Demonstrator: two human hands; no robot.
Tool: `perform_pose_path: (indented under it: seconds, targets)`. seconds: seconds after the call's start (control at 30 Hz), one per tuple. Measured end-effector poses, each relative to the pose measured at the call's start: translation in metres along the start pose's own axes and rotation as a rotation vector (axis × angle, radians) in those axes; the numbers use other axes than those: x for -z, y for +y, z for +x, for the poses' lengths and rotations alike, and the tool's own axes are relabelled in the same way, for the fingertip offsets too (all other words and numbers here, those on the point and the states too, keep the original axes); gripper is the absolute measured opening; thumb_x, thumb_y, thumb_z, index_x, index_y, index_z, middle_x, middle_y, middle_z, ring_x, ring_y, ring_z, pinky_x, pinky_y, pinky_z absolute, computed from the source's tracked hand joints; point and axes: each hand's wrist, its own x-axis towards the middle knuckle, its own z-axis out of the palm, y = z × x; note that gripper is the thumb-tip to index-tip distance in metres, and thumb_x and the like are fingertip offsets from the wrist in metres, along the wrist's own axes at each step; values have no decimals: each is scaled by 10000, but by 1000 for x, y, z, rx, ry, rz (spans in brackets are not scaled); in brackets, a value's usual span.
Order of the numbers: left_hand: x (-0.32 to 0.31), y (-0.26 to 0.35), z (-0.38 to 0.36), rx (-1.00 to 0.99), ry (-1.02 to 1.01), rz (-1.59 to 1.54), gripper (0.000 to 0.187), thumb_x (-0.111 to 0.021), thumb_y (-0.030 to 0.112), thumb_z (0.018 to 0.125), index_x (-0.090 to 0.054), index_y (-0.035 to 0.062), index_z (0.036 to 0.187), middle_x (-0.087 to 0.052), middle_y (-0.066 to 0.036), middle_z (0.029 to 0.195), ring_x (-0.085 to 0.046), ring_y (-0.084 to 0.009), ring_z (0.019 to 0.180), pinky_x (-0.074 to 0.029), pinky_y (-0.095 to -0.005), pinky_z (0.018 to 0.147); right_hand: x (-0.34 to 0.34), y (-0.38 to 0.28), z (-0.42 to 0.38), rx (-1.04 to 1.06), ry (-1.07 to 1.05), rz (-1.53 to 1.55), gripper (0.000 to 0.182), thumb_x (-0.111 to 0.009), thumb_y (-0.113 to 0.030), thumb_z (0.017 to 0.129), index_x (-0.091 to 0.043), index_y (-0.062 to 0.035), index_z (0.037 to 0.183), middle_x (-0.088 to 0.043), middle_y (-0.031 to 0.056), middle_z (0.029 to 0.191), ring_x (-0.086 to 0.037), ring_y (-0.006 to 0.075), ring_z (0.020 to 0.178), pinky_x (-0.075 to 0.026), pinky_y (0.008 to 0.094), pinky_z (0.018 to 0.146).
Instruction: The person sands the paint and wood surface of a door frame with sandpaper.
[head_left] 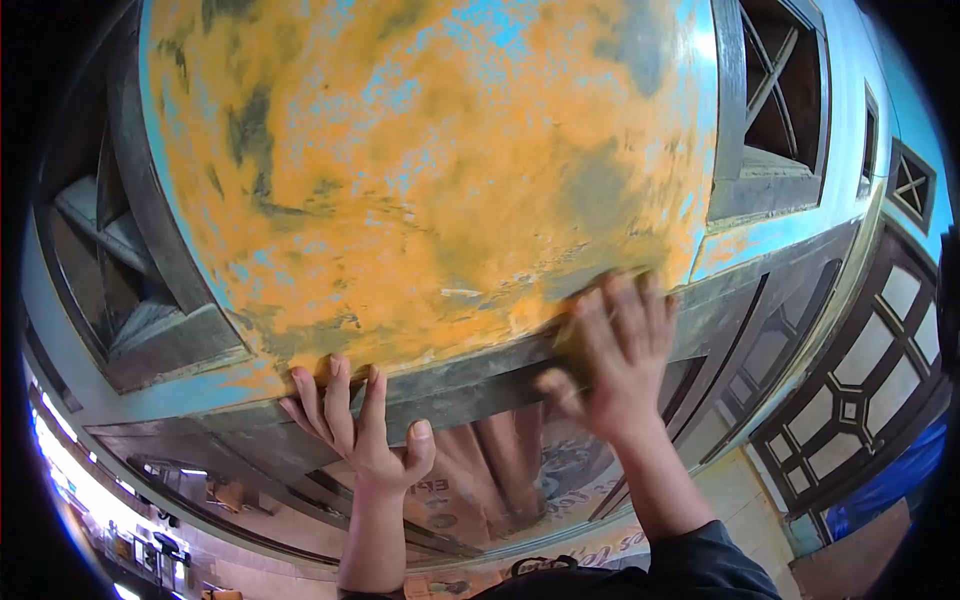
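Note:
My right hand [628,360], smeared by motion, presses a yellowish-brown pad [570,348] against the dark wooden beam [480,378] below the wall panel [450,180]. Most of the pad is hidden under the palm, and I cannot tell its exact kind. To the left, my left hand [362,425] has its fingers spread, with the fingertips resting at the panel's lower edge where it meets the beam. Worn orange covers the panel, with patches of light blue and dark grey-green.
Wooden frames with crossed slats flank the panel, one at the left [110,250] and one at the right [780,90]. A dark door with pale panes [850,380] stands at far right, near a blue sheet [890,480]. Printed fabric [490,480] hangs below the beam.

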Motion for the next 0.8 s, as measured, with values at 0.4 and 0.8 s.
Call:
perform_pose_path:
  seconds: [0.4, 0.8]
  targets:
    - [0, -1, -3, 7, 31, -34, 547, -428, 470, 1014, -665, 29, 1235, -509, -227, 1491, -284, -493, 1489, -74, -614, 1236, 8, 13, 12, -164, 68, 95, 670, -579, -557, 966, -526, -133, 1481, -366, 172, 1602, -216, 459, 1523, -71, 625, 1224]
    - [-5, -2, -9, 5, 58, -10, 500, -425, 448, 1013, -678, 61, 1205, -521, -222, 1484, -285, -488, 1491, -84, -617, 1238, -6, -13, -6, 109, -35, 122, 658, -524, -607, 981, -521, -197, 1496, -375, 158, 1601, -223, 443, 1526, -27, 604, 1240]
